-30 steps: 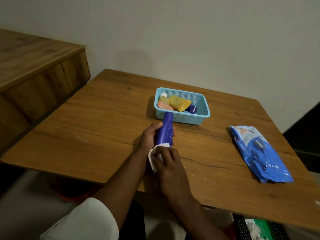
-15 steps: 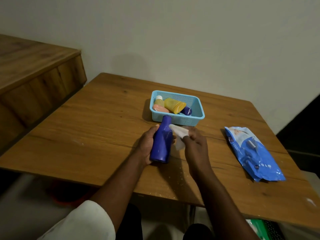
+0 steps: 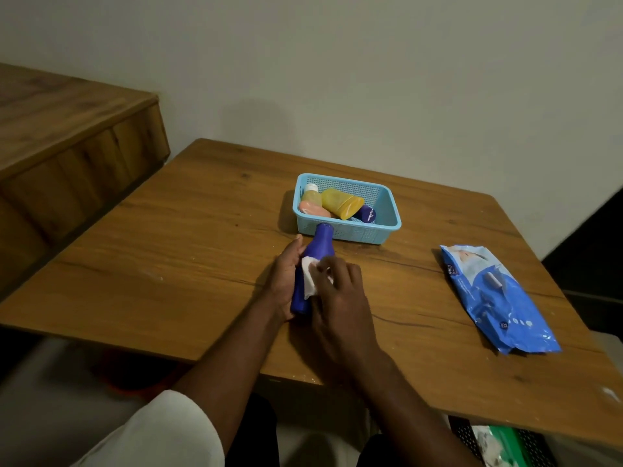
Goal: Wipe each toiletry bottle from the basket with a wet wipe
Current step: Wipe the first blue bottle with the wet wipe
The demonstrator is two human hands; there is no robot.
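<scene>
Bare forearms; short white sleeve (image 3: 161, 433) on left arm.

The basket (image 3: 384, 210) is light blue with a fine mesh pattern on its walls; inside it lie a yellow tube (image 3: 340, 202), a pale yellow-and-peach bottle with a white cap (image 3: 312, 201) and a small dark blue container (image 3: 367, 213). Just in front of the basket, a deep blue bottle (image 3: 318, 251) carries a white wet wipe (image 3: 312, 279), all on a brown wood-grain table (image 3: 168, 257) flecked with pale specks. Right of the basket lies a blue wipes pack (image 3: 499, 298) with a lighter blue and white print.
</scene>
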